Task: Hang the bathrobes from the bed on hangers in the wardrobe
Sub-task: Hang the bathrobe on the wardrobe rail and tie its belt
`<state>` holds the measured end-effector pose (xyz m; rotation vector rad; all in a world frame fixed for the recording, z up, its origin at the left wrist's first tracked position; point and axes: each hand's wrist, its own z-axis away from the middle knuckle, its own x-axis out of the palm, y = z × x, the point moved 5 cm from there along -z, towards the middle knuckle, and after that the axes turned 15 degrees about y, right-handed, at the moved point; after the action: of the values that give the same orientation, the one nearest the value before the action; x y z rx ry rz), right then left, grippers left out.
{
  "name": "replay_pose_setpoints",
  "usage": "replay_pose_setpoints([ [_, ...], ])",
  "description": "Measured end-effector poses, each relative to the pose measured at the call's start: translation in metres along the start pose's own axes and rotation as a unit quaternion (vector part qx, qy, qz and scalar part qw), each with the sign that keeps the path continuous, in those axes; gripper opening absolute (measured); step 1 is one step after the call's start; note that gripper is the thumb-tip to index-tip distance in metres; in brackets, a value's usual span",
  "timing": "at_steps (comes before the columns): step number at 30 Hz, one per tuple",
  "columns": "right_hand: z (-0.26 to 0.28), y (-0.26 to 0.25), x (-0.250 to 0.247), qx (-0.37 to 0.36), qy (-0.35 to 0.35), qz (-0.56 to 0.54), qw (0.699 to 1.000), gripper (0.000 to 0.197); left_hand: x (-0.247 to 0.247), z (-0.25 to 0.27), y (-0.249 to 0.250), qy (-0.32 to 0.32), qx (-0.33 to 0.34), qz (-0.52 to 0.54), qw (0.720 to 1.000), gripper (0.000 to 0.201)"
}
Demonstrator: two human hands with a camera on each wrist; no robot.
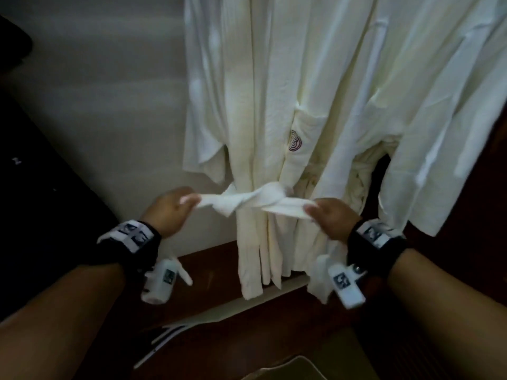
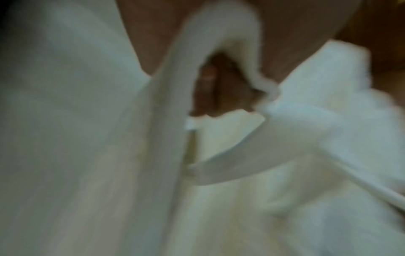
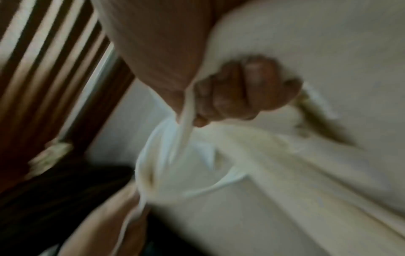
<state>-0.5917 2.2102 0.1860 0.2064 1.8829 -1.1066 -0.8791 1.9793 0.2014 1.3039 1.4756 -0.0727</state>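
Note:
A cream bathrobe (image 1: 263,111) with a maroon emblem hangs in front of me in the wardrobe. Its belt (image 1: 270,194) is knotted around the waist. My left hand (image 1: 171,207) pinches the left belt end, and my right hand (image 1: 327,215) grips the right end; both ends are stretched sideways from the knot. A second cream bathrobe (image 1: 428,113) hangs to the right. In the right wrist view my right hand (image 3: 241,97) is curled round the belt (image 3: 186,112). The left wrist view is blurred, showing cream cloth (image 2: 241,155) and my fingers (image 2: 219,90) behind it. The hangers are out of view.
A pale wardrobe wall (image 1: 115,111) stands to the left of the robes. The dark wooden wardrobe floor (image 1: 214,281) lies below, with a pale strip (image 1: 247,303) on it. A black object (image 1: 41,187) fills the left side.

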Motion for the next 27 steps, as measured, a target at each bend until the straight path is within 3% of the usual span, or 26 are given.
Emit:
replay_pose_setpoints([
  [2,-0.014,0.084,-0.043,0.148,0.052,0.145,0.977,0.078,-0.011,-0.026,-0.093,-0.025,-0.101,-0.172,0.979,0.033],
  [4,-0.003,0.148,-0.069,0.267,0.070,0.202,0.940,0.059,-0.014,-0.031,-0.152,-0.059,-0.147,-0.266,0.951,0.031],
  [5,0.004,0.157,-0.065,0.267,0.049,0.218,0.938,0.054,-0.009,-0.032,-0.159,-0.049,-0.144,-0.268,0.952,0.032],
  [7,0.005,0.151,-0.038,0.199,-0.010,0.236,0.951,0.070,0.011,-0.034,-0.143,-0.037,-0.135,-0.248,0.958,0.038],
  [8,0.002,0.138,-0.023,0.159,-0.026,0.231,0.960,0.074,0.025,-0.036,-0.129,-0.059,-0.130,-0.234,0.962,0.041],
  [10,-0.004,0.094,-0.008,0.112,-0.035,0.196,0.974,0.039,0.045,-0.051,-0.095,-0.103,-0.108,-0.205,0.967,0.043],
  [13,-0.025,0.008,-0.021,0.015,0.044,0.132,0.990,0.015,0.037,-0.098,-0.030,-0.032,-0.044,-0.097,0.994,0.022],
  [16,-0.041,-0.089,-0.075,-0.103,0.147,0.078,0.981,0.020,-0.002,-0.149,0.056,0.065,0.066,-0.012,0.996,0.013],
  [19,-0.061,-0.179,-0.144,-0.178,0.261,0.054,0.947,0.016,-0.063,-0.195,0.140,0.151,0.162,0.049,0.974,0.014],
  [21,-0.079,-0.231,-0.188,-0.235,0.349,0.051,0.906,0.009,-0.106,-0.221,0.191,0.205,0.210,0.075,0.953,0.015],
  [22,-0.090,-0.253,-0.206,-0.253,0.386,0.064,0.885,0.017,-0.126,-0.232,0.215,0.233,0.240,0.078,0.939,0.015],
  [24,-0.116,-0.286,-0.231,-0.233,0.428,0.128,0.864,0.039,-0.159,-0.248,0.259,0.287,0.304,0.065,0.906,0.019],
  [27,-0.160,-0.312,-0.238,-0.146,0.413,0.266,0.858,0.053,-0.193,-0.264,0.313,0.373,0.371,-0.011,0.850,0.039],
])
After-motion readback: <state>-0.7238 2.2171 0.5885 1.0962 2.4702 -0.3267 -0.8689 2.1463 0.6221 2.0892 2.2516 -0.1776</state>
